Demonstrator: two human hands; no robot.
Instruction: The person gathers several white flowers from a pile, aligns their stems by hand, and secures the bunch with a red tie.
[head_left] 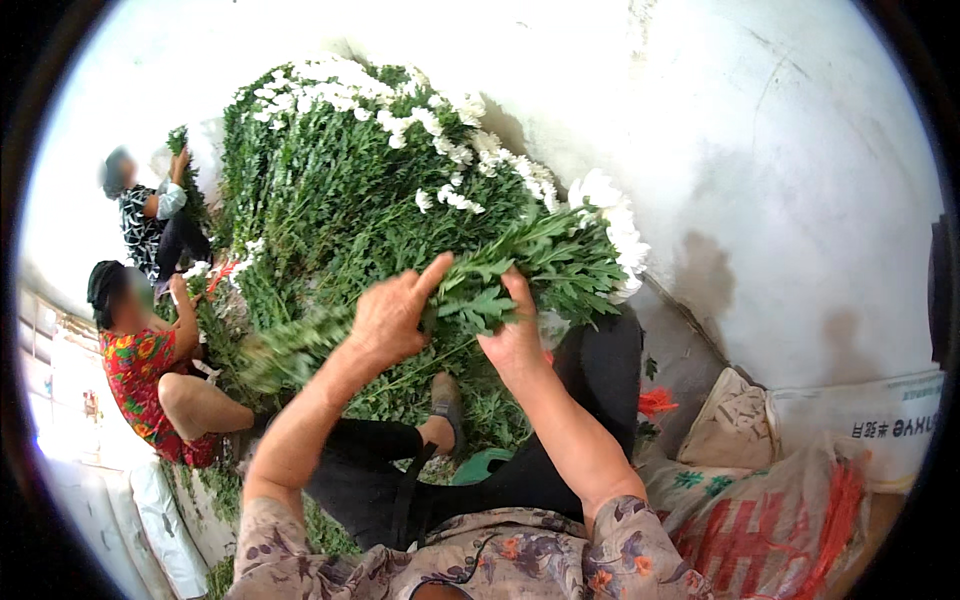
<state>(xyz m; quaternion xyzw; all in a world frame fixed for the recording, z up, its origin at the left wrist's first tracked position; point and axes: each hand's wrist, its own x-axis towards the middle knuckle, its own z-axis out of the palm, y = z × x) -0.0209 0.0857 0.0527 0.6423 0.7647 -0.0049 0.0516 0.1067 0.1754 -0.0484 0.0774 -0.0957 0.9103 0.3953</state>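
White flowers [610, 225] top the bunch [520, 270] I hold. My left hand [388, 320] and right hand [515, 335] both clasp its stems, fingers curled shut

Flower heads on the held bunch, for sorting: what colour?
White, on the flower heads; head view shows it best.

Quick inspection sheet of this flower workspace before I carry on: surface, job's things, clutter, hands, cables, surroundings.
Surface: floor, strewn with green leaves.
Job's things: bunch of white flowers, held across the lap; big flower pile behind.
Clutter: printed sacks, orange strips.
Hands: left hand and right hand both grip the bunch's stems.
Cables: nothing seen.
Surroundings: pale wall; two other people sit at left handling flowers.
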